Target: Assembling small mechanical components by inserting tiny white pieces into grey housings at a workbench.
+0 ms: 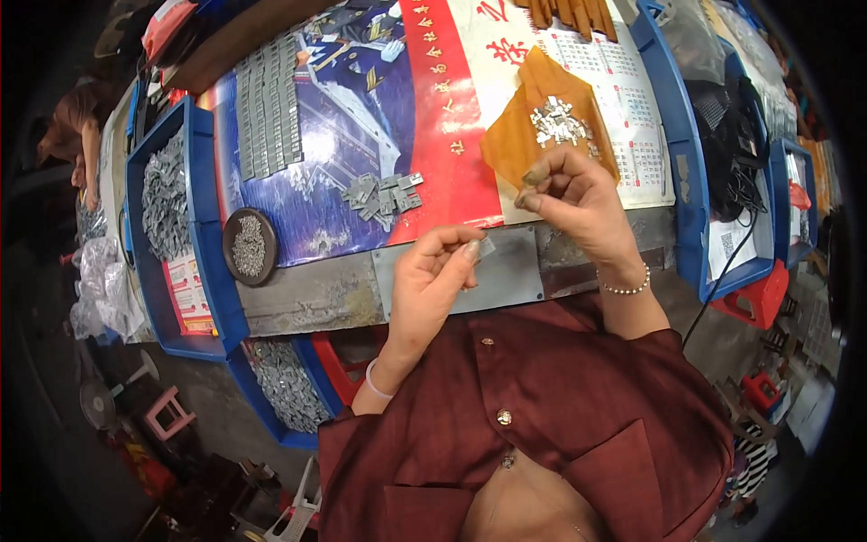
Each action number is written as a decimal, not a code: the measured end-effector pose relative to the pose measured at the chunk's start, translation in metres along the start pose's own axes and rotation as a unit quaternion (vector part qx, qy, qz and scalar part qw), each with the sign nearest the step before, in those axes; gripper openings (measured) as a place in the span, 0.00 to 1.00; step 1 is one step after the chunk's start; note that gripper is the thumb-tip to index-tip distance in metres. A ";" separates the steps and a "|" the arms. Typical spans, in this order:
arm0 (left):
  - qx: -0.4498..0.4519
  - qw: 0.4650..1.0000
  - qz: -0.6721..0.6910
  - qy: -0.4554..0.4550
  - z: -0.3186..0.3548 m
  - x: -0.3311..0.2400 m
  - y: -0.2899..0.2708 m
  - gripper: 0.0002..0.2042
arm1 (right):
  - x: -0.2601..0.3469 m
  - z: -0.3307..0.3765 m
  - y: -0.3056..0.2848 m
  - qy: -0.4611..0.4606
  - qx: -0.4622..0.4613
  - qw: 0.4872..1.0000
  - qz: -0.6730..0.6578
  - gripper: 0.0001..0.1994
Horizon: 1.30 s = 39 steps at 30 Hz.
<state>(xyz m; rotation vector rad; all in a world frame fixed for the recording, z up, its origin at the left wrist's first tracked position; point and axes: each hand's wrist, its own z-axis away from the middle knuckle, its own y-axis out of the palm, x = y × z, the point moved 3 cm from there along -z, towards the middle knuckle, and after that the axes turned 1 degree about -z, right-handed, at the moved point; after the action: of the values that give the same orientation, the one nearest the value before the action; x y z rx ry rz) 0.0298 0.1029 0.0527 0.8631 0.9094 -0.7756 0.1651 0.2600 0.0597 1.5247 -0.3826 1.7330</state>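
My left hand (pixel 435 280) is at the table's front edge, thumb and fingertips pinched on a small clear-looking flat piece (pixel 486 246). To its right and a little higher, my right hand (pixel 582 203) has thumb and forefinger closed in a pinch; whatever lies between them is too small to make out. Just beyond that hand, small silvery metal pieces (pixel 558 124) are heaped on an orange-brown sheet (pixel 508 135). Loose grey rectangular parts (pixel 384 199) form a pile beyond my left hand. More grey parts (pixel 269 108) stand in tight rows at the far left.
A dark round dish (pixel 231 262) of tiny metal bits sits near the left front edge. Blue bins (pixel 200 217) with grey parts flank the table's left. Another blue bin (pixel 694 244) holding black cable and bags borders the right. Brown strips (pixel 571 14) lie at the back.
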 end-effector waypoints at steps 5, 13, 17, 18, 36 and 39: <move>-0.003 0.999 -0.038 0.004 -0.004 -0.002 0.008 0.09 | -0.002 0.005 0.021 0.011 0.050 0.999 -0.011 0.09; -0.022 0.999 -0.043 0.021 0.001 -0.003 0.006 0.06 | -0.003 0.013 0.037 -0.070 0.042 0.988 0.132 0.07; -0.028 0.998 -0.049 0.016 0.003 -0.005 0.004 0.06 | 0.005 0.015 0.044 -0.114 0.038 0.967 0.224 0.07; -0.030 0.998 -0.048 0.016 0.004 -0.005 0.004 0.06 | 0.004 0.015 0.044 -0.113 0.040 0.967 0.224 0.07; -0.020 0.999 -0.038 0.014 0.011 0.003 -0.001 0.05 | -0.010 0.013 0.045 -0.029 0.082 0.992 0.096 0.06; -0.062 0.996 -0.042 0.047 0.011 0.001 -0.001 0.06 | -0.009 0.015 0.047 -0.040 0.049 0.995 0.076 0.07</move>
<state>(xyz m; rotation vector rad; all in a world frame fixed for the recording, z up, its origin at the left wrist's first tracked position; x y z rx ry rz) 0.0336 0.0925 0.0552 0.7614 1.0704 -0.7472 0.1420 0.2164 0.0675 1.6765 -0.4707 1.8363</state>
